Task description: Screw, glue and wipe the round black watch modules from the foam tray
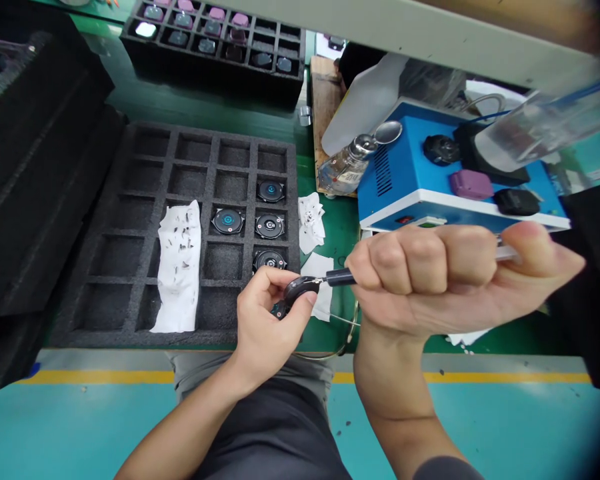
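Note:
Between the thumb and fingers of my left hand (270,320) is a round black watch case (301,288), held on edge. My right hand (425,283) is wrapped round a pen-like tool (340,277) with a black front part, its thin metal tip at the right side of the watch case. Whether the tip touches the case is too small to tell. Below and behind my left hand lies a black foam tray (223,260) with several round watch cases (270,225) in its right columns. A wrinkled white cloth (179,267) with dark marks lies across the tray.
A blue machine (405,180) stands at the right, with a purple part (471,184) on top. Left of it is a glass bottle (347,163) with an open metal lid. White papers (311,223) lie beside the tray. Foam boxes (215,63) stand at the back and left.

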{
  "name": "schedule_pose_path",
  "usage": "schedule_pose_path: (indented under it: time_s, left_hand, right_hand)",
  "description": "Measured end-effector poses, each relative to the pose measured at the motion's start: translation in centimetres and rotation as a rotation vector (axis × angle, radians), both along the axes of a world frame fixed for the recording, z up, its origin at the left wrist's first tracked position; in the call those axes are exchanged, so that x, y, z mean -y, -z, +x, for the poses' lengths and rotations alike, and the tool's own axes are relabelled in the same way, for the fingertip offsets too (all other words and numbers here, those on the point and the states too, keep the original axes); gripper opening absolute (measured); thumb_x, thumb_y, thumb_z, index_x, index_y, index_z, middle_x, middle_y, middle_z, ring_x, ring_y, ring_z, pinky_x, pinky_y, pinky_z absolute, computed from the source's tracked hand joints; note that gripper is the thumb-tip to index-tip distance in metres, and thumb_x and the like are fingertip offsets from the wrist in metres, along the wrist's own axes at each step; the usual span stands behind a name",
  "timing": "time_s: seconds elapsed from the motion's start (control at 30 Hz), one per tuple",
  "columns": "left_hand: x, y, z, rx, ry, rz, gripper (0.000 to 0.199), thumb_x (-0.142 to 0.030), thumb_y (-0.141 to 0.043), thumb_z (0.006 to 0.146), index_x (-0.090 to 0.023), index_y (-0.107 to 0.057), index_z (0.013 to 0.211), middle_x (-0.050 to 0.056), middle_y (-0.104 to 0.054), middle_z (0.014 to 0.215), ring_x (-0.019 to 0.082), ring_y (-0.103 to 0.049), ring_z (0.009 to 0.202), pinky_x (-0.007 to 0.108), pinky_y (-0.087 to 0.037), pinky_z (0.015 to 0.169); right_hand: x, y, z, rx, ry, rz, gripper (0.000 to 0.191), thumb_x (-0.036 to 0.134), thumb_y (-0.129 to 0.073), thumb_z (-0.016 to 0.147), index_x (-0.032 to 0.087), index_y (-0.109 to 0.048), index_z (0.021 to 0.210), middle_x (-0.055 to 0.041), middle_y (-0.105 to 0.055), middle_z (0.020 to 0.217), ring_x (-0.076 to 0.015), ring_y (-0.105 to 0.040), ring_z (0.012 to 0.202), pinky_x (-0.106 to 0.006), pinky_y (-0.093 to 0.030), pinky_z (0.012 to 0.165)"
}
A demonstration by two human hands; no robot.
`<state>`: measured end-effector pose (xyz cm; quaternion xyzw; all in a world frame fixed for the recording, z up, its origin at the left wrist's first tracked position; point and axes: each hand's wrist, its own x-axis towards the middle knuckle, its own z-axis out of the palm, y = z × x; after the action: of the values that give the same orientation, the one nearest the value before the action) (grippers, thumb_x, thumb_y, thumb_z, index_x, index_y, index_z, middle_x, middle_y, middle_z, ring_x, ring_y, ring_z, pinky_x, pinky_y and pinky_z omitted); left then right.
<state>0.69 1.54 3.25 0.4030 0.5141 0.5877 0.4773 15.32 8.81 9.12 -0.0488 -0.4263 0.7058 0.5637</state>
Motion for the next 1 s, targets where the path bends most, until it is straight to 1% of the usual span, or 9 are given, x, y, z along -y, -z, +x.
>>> schedule_pose_path:
  time_s: [0.1, 0.2, 0.37, 0.57, 0.7, 1.0]
  left_hand:
    - [-0.10, -0.17, 0.00, 0.024, -0.002, -0.009, 0.016, -0.012, -0.077, 0.078, -0.018, -0.065, 0.087, 0.000, -0.070, 0.079, 0.012, -0.067, 0.073, 0.021, -0.055, 0.068]
    - [-0.09, -0.32, -0.01, 0.044, -0.002, -0.022, 0.017, -0.012, -0.078, 0.077, -0.018, -0.065, 0.086, -0.001, -0.069, 0.078, 0.011, -0.067, 0.072, 0.020, -0.055, 0.068]
    - [-0.08, -0.35, -0.08, 0.060, 0.004, -0.032, 0.018, -0.013, -0.079, 0.076, -0.018, -0.065, 0.086, -0.001, -0.069, 0.077, 0.011, -0.067, 0.072, 0.019, -0.055, 0.068]
    - [-0.21, -0.30, -0.05, 0.094, -0.012, -0.026, 0.020, -0.012, -0.080, 0.075, -0.018, -0.065, 0.086, -0.001, -0.069, 0.077, 0.010, -0.067, 0.071, 0.019, -0.055, 0.068]
    - [-0.26, -0.16, 0.00, 0.099, -0.020, -0.004, 0.020, -0.011, -0.080, 0.075, -0.018, -0.065, 0.086, -0.002, -0.069, 0.076, 0.009, -0.067, 0.071, 0.017, -0.055, 0.068]
    - [-0.31, -0.48, -0.09, 0.085, -0.030, 0.006, 0.022, -0.011, -0.081, 0.073, -0.017, -0.064, 0.086, -0.003, -0.067, 0.073, 0.009, -0.065, 0.067, 0.017, -0.054, 0.063]
  right_hand:
    - [-0.07, 0.14, 0.16, -0.013, -0.025, 0.039, 0.057, 0.041, -0.047, 0.098, 0.024, -0.015, 0.054, 0.0082, -0.016, 0.042, -0.0096, -0.010, 0.039, -0.031, -0.025, 0.044]
    - [0.13, -0.03, 0.14, -0.024, 0.008, -0.027, 0.057, 0.039, -0.045, 0.099, 0.023, -0.013, 0.055, 0.0076, -0.015, 0.043, -0.0101, -0.009, 0.040, -0.032, -0.023, 0.045]
    - [0.24, -0.14, 0.17, -0.038, 0.005, -0.035, 0.058, 0.039, -0.044, 0.101, 0.024, -0.013, 0.054, 0.0074, -0.014, 0.043, -0.0101, -0.008, 0.041, -0.032, -0.022, 0.046]
    - [-0.22, 0.33, 0.54, -0.047, -0.016, 0.031, 0.056, 0.041, -0.047, 0.098, 0.024, -0.015, 0.055, 0.0076, -0.016, 0.044, -0.0099, -0.011, 0.040, -0.032, -0.025, 0.045]
    - [-0.35, 0.35, 0.70, -0.029, -0.026, 0.048, 0.057, 0.042, -0.047, 0.098, 0.024, -0.015, 0.054, 0.0076, -0.015, 0.043, -0.0101, -0.014, 0.040, -0.032, -0.025, 0.046]
    - [0.10, -0.30, 0.43, -0.050, 0.012, -0.030, 0.061, 0.040, -0.049, 0.099, 0.023, -0.011, 0.054, 0.0071, -0.012, 0.043, -0.0100, -0.014, 0.040, -0.031, -0.024, 0.048]
